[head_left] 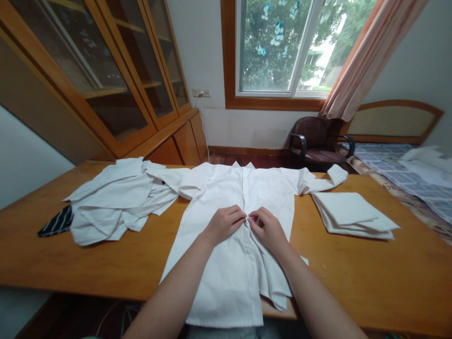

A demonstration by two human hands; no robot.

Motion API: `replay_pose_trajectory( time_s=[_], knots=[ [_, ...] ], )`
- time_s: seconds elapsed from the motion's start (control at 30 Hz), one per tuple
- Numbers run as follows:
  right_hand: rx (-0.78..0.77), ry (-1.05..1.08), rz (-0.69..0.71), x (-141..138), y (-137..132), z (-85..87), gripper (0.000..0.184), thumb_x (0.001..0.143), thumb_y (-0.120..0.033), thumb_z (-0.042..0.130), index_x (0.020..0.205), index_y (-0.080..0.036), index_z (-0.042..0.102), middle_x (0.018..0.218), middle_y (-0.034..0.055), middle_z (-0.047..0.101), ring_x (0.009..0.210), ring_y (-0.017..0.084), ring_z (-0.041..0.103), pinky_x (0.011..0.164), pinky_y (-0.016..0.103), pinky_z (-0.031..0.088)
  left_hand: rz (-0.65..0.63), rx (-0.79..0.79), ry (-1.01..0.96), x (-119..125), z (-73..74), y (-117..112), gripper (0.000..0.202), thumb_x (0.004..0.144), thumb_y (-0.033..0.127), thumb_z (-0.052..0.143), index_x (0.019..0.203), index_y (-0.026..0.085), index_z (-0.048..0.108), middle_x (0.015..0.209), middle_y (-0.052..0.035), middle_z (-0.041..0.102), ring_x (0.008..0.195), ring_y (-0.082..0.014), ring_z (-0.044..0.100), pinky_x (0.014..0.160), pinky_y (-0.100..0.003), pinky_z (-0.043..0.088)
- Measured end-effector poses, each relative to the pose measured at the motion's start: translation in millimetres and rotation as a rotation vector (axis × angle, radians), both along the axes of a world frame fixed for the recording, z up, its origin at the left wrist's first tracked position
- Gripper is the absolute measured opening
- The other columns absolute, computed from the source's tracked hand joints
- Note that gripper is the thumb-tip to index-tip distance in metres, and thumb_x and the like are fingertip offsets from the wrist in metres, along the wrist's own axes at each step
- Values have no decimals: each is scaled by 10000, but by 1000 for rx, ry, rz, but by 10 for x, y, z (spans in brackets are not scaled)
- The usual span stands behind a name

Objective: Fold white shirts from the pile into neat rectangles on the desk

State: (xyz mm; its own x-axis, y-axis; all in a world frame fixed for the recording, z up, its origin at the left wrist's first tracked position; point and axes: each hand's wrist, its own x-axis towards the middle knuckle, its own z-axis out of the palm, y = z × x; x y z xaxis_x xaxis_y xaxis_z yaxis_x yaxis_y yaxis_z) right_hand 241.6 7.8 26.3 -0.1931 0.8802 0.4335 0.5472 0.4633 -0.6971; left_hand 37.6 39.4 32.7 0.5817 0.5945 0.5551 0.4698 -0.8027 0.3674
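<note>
A white long-sleeved shirt (219, 263) lies spread front side up on the table, its collar at the far edge and its hem hanging over the near edge. Both hands meet at the middle of its button placket. My left hand (228, 223) pinches the placket edge with thumb and fingertips. Just opposite, my right hand (266, 228) is closed on the other front edge, fingertips almost touching the left ones. The button between them is hidden by the fingers. Below the hands, the right front panel is bunched in folds, and a button shows on the placket.
Crumpled white clothes (109, 197) lie at the left, with a dark striped cloth (56, 221) beside them. A folded white garment (353, 212) rests at the right of the wooden table (388, 278). Beyond are a cabinet (141, 117), a chair (314, 141) and a bed (395, 165).
</note>
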Motion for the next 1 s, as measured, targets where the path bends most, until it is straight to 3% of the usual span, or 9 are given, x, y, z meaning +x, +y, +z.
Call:
replay_pose_trajectory(
  time_s=[0.63, 1.0],
  knots=[
    [-14, 9, 75, 40, 15, -8, 180, 958, -259, 576, 1080, -243, 708, 844, 21, 640, 768, 166, 633, 727, 287, 512, 32, 1, -7, -3, -2, -8, 159, 999, 248, 523, 989, 197, 673, 881, -30, 661, 759, -125, 632, 690, -236, 493],
    [-28, -2, 56, 31, 24, -9, 67, 934, -241, 609, 953, -233, 673, 841, 12, 635, 747, 160, 616, 709, 277, 496, 20, -15, -22, 12, 9, -8, 147, 987, 235, 534, 976, 194, 675, 883, -30, 662, 762, -126, 635, 686, -235, 502]
  ],
)
